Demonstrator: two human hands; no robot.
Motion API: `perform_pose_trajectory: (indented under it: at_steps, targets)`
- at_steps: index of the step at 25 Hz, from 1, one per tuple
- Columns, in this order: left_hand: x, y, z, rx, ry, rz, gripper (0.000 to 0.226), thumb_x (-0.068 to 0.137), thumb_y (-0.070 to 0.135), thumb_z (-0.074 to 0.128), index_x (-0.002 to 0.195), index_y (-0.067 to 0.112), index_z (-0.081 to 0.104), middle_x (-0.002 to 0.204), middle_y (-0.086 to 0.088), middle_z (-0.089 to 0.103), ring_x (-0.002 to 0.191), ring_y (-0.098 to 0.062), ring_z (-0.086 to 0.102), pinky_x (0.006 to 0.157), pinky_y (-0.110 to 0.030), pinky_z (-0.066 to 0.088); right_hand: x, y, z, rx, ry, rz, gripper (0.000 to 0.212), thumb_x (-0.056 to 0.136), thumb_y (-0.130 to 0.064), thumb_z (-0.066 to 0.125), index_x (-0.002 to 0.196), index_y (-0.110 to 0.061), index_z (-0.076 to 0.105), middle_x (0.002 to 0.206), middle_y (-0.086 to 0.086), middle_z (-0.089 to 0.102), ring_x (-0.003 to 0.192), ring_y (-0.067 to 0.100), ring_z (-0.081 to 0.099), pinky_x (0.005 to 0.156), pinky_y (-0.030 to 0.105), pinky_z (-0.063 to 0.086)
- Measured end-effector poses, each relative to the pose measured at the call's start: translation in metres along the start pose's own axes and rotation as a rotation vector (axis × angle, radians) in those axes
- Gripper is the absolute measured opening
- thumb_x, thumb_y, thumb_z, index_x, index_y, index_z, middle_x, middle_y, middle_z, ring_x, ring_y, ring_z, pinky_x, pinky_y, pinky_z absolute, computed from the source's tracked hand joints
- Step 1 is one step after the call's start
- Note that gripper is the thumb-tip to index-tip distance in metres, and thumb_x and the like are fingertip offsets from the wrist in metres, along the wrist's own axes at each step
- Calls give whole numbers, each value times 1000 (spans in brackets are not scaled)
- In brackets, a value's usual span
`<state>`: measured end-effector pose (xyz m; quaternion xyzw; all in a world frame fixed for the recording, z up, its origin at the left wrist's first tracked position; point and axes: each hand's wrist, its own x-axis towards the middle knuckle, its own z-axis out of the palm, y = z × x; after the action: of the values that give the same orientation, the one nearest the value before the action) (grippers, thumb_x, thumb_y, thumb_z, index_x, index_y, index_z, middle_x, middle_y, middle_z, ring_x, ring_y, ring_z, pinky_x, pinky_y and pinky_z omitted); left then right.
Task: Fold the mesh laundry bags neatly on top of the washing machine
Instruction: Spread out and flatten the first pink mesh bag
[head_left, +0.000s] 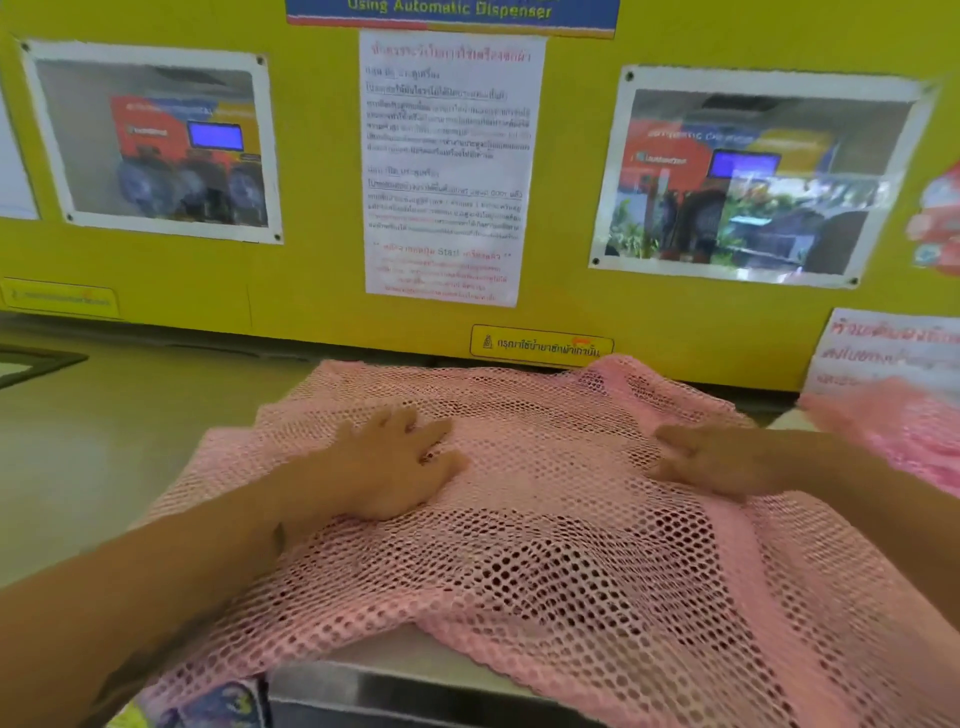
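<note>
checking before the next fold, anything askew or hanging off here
Yes. The pink mesh bag lies crooked under both flat hands, left hand and right hand; its near edge droops over the washing machine top front lip.

1. The blue banner strip (452, 11) at the top of the yellow wall panel (311, 291) reads "Using Automatic Dispenser".
2. The white paper notice (447, 166) below that banner carries blurred Thai script; only "Start" is legible.
3. The small yellow warning sticker (542, 344) under the notice bears Thai script.
</note>
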<state>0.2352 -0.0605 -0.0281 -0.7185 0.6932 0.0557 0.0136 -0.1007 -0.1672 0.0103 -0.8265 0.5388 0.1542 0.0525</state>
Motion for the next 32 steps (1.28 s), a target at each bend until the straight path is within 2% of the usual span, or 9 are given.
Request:
perform_pose_trajectory:
  at_steps: [5,8,11,14,19,23,27,30,32]
  targets:
    - [1,-18,-18,90,127,97,70,89,71,23,151,40,20,163,0,16,147,-22,23,119,-46,21,-27,22,-9,3,117,64,80,88,-72,36,152,-25,28,160,0,26,145,23,29,117,39,23]
    - [-21,21,-26,-6,284,252,72,81,71,19,142,38,39,150,7,37,133,-16,39,113,-44,31,-32,24,9,43,140,46,101,75,-89,23,155,-27,18,162,-1,19,148,25,21,120,45,18]
    - [-53,70,-19,-81,58,386,67,84,78,18,145,50,24,157,15,23,144,-12,22,119,-48,19,-34,20,20,47,49,36,94,84,-81,16,155,-19,19,162,8,22,147,27,23,120,45,19]
    - [-55,81,-15,-76,-119,366,73,82,81,28,148,54,11,163,18,3,149,-8,2,121,-50,5,-47,4,14,117,210,-46,72,95,-63,26,154,-23,19,163,3,19,149,23,17,120,45,15]
    - [-55,60,-33,-375,-51,325,58,87,69,36,141,46,41,153,18,35,130,-2,34,106,-27,23,-55,-24,20,123,-45,-171,86,85,-74,30,156,-33,4,165,-2,1,151,17,0,121,41,5]
    - [-81,26,-26,-372,80,268,60,85,73,32,139,47,42,144,24,36,130,1,31,106,-28,25,-57,-20,10,-17,204,-127,70,92,-59,46,152,-32,21,163,3,18,148,24,19,118,42,20]
    - [-102,-9,-1,-225,36,91,83,69,88,17,145,55,23,158,15,18,146,-11,16,120,-44,13,-83,-71,7,196,385,-525,63,88,-49,62,144,-32,38,144,0,43,130,22,43,103,28,34]
    - [-106,-23,12,-180,77,10,85,67,90,11,145,59,16,163,12,11,149,-14,11,120,-52,8,-94,-115,41,1,254,-596,85,82,-61,62,150,-45,15,163,0,10,149,25,9,118,44,11]
    - [-110,-32,13,-191,130,3,84,68,90,14,145,57,23,161,12,18,148,-13,17,121,-48,13,-106,-130,64,-133,453,-645,104,78,-64,62,152,-38,-6,165,5,-7,150,31,-9,117,56,-1]
